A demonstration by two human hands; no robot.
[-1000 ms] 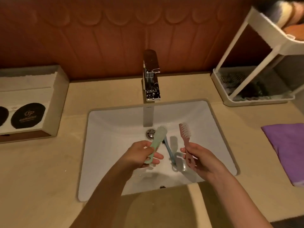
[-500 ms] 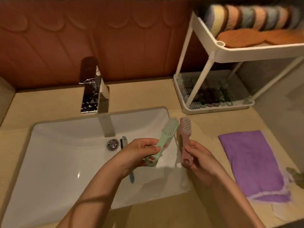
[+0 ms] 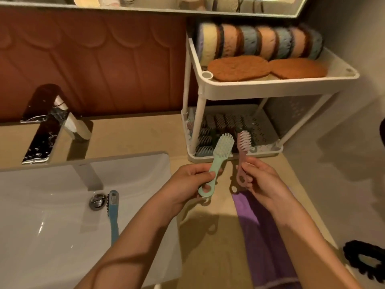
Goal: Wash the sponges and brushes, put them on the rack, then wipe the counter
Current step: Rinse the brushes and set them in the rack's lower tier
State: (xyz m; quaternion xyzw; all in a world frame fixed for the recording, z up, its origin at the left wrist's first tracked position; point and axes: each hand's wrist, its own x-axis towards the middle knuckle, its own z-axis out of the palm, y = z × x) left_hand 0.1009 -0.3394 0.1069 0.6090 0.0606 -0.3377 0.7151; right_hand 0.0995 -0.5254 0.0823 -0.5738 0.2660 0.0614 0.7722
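Observation:
My left hand [image 3: 187, 182] grips the handle of a mint green brush [image 3: 217, 158], bristles pointing up and away. Beside it, my right hand [image 3: 260, 180] holds a pink brush [image 3: 242, 151] by its handle. Both brushes hover over the counter just in front of the white two-tier rack [image 3: 239, 88]. Its lower shelf [image 3: 264, 152] holds several brushes. The upper shelf carries a row of coloured sponges [image 3: 258, 42] and two orange pads [image 3: 237, 67]. A blue brush [image 3: 113, 213] lies in the white sink [image 3: 52, 236] by the drain.
The chrome faucet [image 3: 48, 126] stands behind the sink at the left. A purple cloth [image 3: 264, 236] lies on the beige counter [image 3: 129, 134] under my right forearm. A black scalloped object [image 3: 364, 261] sits at the right edge. A mirror's lower edge runs along the top.
Both hands have carried the green and pink brushes from over the sink rightward to the front of the rack. My view has swung right with them. The blue brush stays in the sink.

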